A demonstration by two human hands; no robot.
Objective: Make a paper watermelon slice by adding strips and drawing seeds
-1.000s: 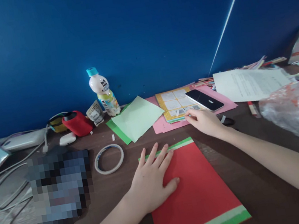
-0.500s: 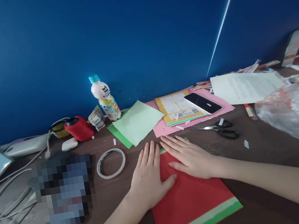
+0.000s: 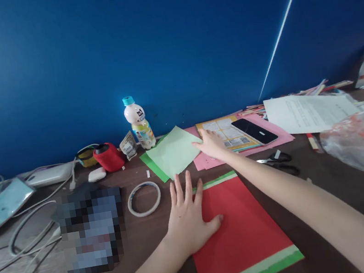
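A dark brown desk (image 3: 132, 238) with a faint sheen spreads under both hands and meets a deep blue wall (image 3: 166, 41) beyond the fingers; a thin bright line slants down that wall, ahead and to the right of the right fingers. Left of the left fingers lies a tape roll (image 3: 142, 214); farther ahead stands a bottle (image 3: 139, 122) with a turquoise cap.

The left hand (image 3: 189, 223) lies flat, fingers fanned apart, over the upper left part of a red sheet (image 3: 242, 224), which extends right of its thumb and back toward the person. The sheet is smooth and matte, with pale and darker green bands along its far and near ends; the pale band's edge is wavy at the near end.

The right hand (image 3: 213, 144) has its thumb held apart from its index finger, pointing at the corner of a pale green sheet (image 3: 172, 149); whether they touch is hard to tell. A yellow booklet (image 3: 234, 134) lies just right of those fingers.
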